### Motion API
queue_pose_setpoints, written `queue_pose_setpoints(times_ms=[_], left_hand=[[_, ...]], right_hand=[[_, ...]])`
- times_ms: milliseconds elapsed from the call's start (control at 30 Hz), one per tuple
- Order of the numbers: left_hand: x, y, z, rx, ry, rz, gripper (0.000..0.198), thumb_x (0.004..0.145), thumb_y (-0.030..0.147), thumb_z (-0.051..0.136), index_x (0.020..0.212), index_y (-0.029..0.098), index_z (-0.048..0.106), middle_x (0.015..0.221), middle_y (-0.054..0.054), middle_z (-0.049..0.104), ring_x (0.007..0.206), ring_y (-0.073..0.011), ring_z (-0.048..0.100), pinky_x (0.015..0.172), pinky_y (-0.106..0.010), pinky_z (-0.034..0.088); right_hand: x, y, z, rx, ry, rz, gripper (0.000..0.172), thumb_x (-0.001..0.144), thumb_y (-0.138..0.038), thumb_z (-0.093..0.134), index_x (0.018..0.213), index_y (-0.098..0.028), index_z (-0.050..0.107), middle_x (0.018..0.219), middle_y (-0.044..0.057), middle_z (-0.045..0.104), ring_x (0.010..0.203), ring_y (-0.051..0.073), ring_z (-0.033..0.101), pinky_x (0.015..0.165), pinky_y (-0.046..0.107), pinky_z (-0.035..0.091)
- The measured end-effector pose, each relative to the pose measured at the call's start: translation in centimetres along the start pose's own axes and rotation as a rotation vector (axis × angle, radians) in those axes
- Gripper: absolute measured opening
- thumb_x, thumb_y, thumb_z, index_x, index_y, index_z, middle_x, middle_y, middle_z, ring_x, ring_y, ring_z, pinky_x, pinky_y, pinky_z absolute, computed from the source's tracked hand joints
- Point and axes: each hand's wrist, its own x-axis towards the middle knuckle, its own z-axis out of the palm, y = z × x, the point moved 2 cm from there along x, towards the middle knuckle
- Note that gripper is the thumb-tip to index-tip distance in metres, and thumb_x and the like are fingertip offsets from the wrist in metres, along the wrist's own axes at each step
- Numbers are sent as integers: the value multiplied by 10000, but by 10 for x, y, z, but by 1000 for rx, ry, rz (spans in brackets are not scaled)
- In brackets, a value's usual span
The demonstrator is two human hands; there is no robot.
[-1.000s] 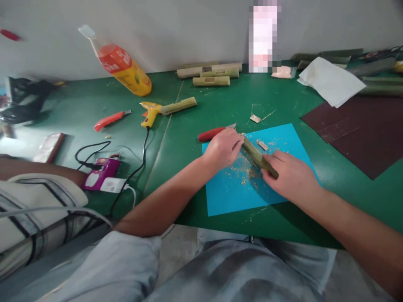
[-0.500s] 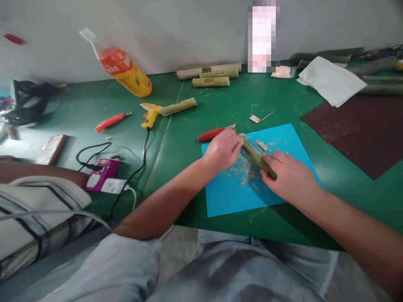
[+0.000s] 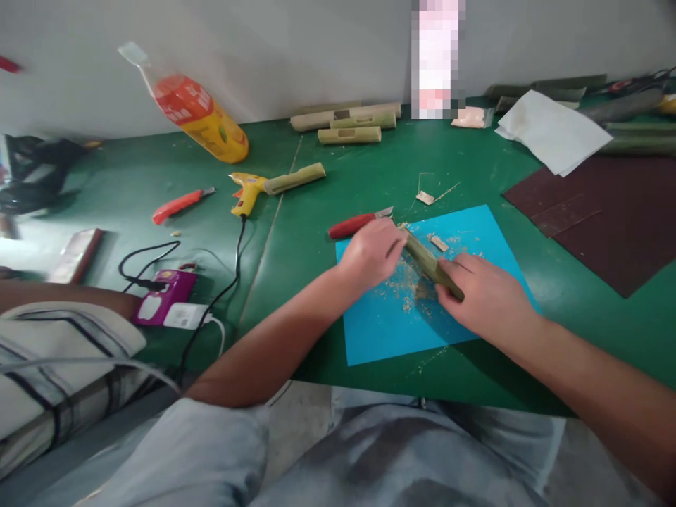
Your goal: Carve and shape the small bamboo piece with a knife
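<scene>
A short green bamboo piece (image 3: 424,258) lies slanted over a blue sheet (image 3: 391,327) strewn with shavings. My right hand (image 3: 489,299) grips its near end, fingers curled around it. My left hand (image 3: 371,253) is closed at its far end, pinching the tip. A red-handled knife (image 3: 355,224) lies on the green table just beyond my left hand, untouched.
A yellow glue gun (image 3: 247,191) with its black cord, a second red knife (image 3: 178,204), an orange bottle (image 3: 195,116), several bamboo tubes (image 3: 346,121), white paper (image 3: 549,130) and dark sandpaper sheets (image 3: 607,218) lie around. Another person's striped sleeve (image 3: 58,366) is at the left.
Both hands stay on the bamboo piece with only slight shifts. The camera has drifted a little, moving the scene leftward.
</scene>
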Motion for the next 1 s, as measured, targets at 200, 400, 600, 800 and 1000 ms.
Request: queue_pose_setpoints(times_ms=[200, 400, 600, 800, 1000], left_hand=[[0, 1, 1, -18, -8, -23, 225, 1075, 223, 545, 926, 156, 700, 829, -51, 717, 793, -175, 678, 784, -355, 603], [0, -4, 0, -82, -7, -7, 168, 1060, 208, 589, 993, 144, 729, 881, -74, 760, 828, -186, 710, 804, -355, 615], [1, -15, -1, -76, 62, -50, 135, 1044, 193, 622, 1045, 141, 746, 917, -79, 784, 840, -186, 736, 821, -368, 631], [-5, 7, 6, -120, -57, -2, 183, 1065, 213, 586, 1097, 154, 756, 931, -77, 795, 863, -186, 750, 787, -342, 634], [-2, 4, 8, -82, -32, -30, 209, 1075, 225, 567, 1100, 141, 757, 913, -83, 778, 862, -187, 741, 802, -351, 636]], right_hand=[[0, -1, -1, -4, 12, 5, 346, 959, -249, 602, 1217, -99, 777, 980, 128, 757, 879, 275, 700, 731, 368, 505], [0, 1, 0, -1, 5, 33, 333, 965, -262, 601, 1199, -116, 787, 979, 127, 755, 888, 270, 700, 742, 364, 505], [-1, 3, 0, 34, -16, 73, 374, 967, -283, 593, 1253, -121, 770, 1021, 136, 761, 899, 270, 703, 724, 364, 506], [0, 0, -1, 20, -22, 60, 289, 972, -265, 564, 1104, -142, 789, 982, 132, 752, 867, 268, 693, 703, 367, 491], [0, 3, 1, 59, 1, 44, 314, 990, -284, 560, 1167, -136, 774, 956, 120, 746, 845, 246, 680, 701, 349, 482]])
